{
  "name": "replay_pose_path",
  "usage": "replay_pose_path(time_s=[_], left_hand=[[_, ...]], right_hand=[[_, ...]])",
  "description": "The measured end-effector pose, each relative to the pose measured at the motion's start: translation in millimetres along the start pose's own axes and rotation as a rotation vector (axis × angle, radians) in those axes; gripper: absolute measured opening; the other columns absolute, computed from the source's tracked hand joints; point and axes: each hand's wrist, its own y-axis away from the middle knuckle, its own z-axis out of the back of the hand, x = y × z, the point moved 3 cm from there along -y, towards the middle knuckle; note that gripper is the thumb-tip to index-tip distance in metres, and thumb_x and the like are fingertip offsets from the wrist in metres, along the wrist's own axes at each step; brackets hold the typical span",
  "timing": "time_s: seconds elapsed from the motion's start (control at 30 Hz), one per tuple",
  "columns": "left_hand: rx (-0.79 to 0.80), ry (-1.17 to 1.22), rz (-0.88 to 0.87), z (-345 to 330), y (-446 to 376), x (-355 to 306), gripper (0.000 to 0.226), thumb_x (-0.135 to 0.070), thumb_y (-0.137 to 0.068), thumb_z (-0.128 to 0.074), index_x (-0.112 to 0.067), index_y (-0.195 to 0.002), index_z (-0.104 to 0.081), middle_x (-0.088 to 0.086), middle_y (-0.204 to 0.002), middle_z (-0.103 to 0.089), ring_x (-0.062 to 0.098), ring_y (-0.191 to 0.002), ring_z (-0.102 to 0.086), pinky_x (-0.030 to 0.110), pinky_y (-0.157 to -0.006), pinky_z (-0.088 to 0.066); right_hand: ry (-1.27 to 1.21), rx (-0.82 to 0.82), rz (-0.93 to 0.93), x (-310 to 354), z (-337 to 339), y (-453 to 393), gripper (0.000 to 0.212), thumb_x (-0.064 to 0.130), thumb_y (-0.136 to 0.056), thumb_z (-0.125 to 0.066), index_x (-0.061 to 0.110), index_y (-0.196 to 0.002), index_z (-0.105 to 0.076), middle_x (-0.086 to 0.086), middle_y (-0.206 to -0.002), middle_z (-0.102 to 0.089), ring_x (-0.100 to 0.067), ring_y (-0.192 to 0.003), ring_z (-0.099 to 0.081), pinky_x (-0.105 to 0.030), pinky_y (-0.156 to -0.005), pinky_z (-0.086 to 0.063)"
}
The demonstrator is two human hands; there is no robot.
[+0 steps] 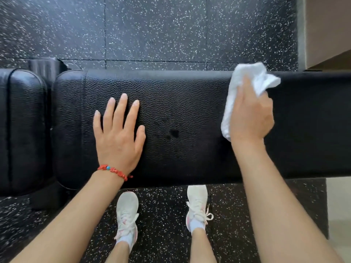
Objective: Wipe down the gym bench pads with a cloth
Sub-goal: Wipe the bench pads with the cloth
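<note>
White cloth (245,88) sits bunched at upper right of the frame, pressed onto the long black bench pad (190,103) that runs across mid-frame. Right hand (250,118) clamped on the cloth, fingers curled over it, loose folds sticking out past the knuckles. Left hand (118,133) flat and open on the pad at centre left, fingers spread, gripping nothing; red beaded bracelet (114,170) on that wrist. Dark spots (173,133) on the pad between the hands. A second, shorter pad (22,130) at the left edge. Speckled rubber floor (152,29) above and below; white sneakers (127,215) at bottom centre.
</note>
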Motion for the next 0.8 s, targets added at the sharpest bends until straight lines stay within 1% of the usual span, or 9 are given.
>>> replay_pose_path(time_s=[0.03, 0.07, 0.17, 0.23, 0.37, 0.5, 0.6, 0.67, 0.8], left_hand=[[0.000, 0.003, -0.001, 0, 1, 0, 0.049, -0.031, -0.091, -0.040, -0.013, -0.137, -0.043, 0.013, -0.145, -0.038, 0.034, -0.134, -0.032, 0.055, -0.108, -0.020], [0.001, 0.007, -0.001, -1, 1, 0, 0.049, -0.030, -0.091, -0.040, -0.013, -0.137, -0.043, 0.013, -0.146, -0.038, 0.034, -0.134, -0.032, 0.055, -0.108, -0.020], [-0.001, 0.034, -0.010, 0, 1, 1, 0.048, -0.029, -0.091, -0.041, -0.011, -0.135, -0.045, 0.014, -0.145, -0.039, 0.035, -0.134, -0.033, 0.056, -0.108, -0.020], [0.008, 0.077, -0.018, 3, 1, 1, 0.048, -0.029, -0.091, -0.041, -0.009, -0.134, -0.046, 0.014, -0.144, -0.040, 0.035, -0.134, -0.033, 0.056, -0.109, -0.019], [0.022, 0.111, -0.079, 10, 11, 4, 0.048, -0.029, -0.091, -0.041, -0.008, -0.134, -0.047, 0.015, -0.143, -0.041, 0.035, -0.134, -0.033, 0.057, -0.109, -0.019], [0.001, 0.083, -0.138, 14, 32, 12, 0.047, -0.029, -0.090, -0.043, -0.010, -0.133, -0.048, 0.014, -0.143, -0.042, 0.034, -0.133, -0.035, 0.055, -0.109, -0.021], [-0.013, 0.059, -0.168, 14, 46, 24, 0.047, -0.029, -0.090, -0.043, -0.011, -0.133, -0.047, 0.013, -0.143, -0.041, 0.033, -0.133, -0.035, 0.054, -0.108, -0.021], [-0.003, 0.041, -0.171, 11, 51, 28, 0.047, -0.029, -0.091, -0.042, -0.011, -0.134, -0.046, 0.013, -0.144, -0.040, 0.033, -0.133, -0.034, 0.054, -0.109, -0.021], [0.000, -0.016, -0.159, 6, 52, 29, 0.048, -0.030, -0.091, -0.041, -0.012, -0.136, -0.043, 0.012, -0.146, -0.039, 0.032, -0.134, -0.033, 0.053, -0.109, -0.020]], right_hand=[[-0.009, -0.060, -0.073, 10, -5, 9, 0.039, 0.041, -0.095, -0.041, 0.017, -0.124, -0.050, -0.016, -0.092, -0.060, -0.036, -0.084, -0.058, -0.033, -0.062, -0.032], [-0.023, -0.125, 0.008, 32, -7, 24, 0.036, 0.033, -0.094, -0.045, 0.013, -0.123, -0.049, -0.015, -0.084, -0.062, -0.033, -0.074, -0.061, -0.030, -0.057, -0.036], [0.133, -0.122, 0.544, 92, -22, 90, 0.031, 0.014, -0.086, -0.051, 0.015, -0.116, -0.063, -0.009, -0.060, -0.059, -0.024, -0.049, -0.053, -0.029, -0.039, -0.039], [0.132, -0.047, 0.635, 97, -25, 96, 0.028, 0.018, -0.087, -0.056, 0.021, -0.113, -0.066, -0.005, -0.059, -0.057, -0.021, -0.049, -0.052, -0.029, -0.039, -0.039], [0.298, -0.101, 0.624, 56, -7, 72, 0.024, 0.028, -0.085, -0.064, 0.026, -0.109, -0.069, -0.004, -0.057, -0.057, -0.020, -0.049, -0.053, -0.026, -0.038, -0.037], [0.151, -0.018, 0.287, -9, 13, 56, 0.033, 0.034, -0.094, -0.048, 0.029, -0.126, -0.054, -0.024, -0.087, -0.058, -0.039, -0.076, -0.054, -0.036, -0.055, -0.031], [0.096, -0.027, 0.131, -11, 7, 67, 0.035, 0.037, -0.097, -0.038, 0.031, -0.130, -0.049, -0.022, -0.099, -0.056, -0.038, -0.088, -0.052, -0.036, -0.061, -0.030], [0.111, -0.016, 0.166, 13, 0, 89, 0.033, 0.033, -0.097, -0.040, 0.029, -0.128, -0.050, -0.019, -0.096, -0.058, -0.034, -0.083, -0.055, -0.033, -0.059, -0.033], [0.280, -0.061, 0.530, 64, -14, 147, 0.032, 0.014, -0.085, -0.060, 0.024, -0.115, -0.064, -0.004, -0.060, -0.056, -0.019, -0.049, -0.051, -0.027, -0.039, -0.035]])
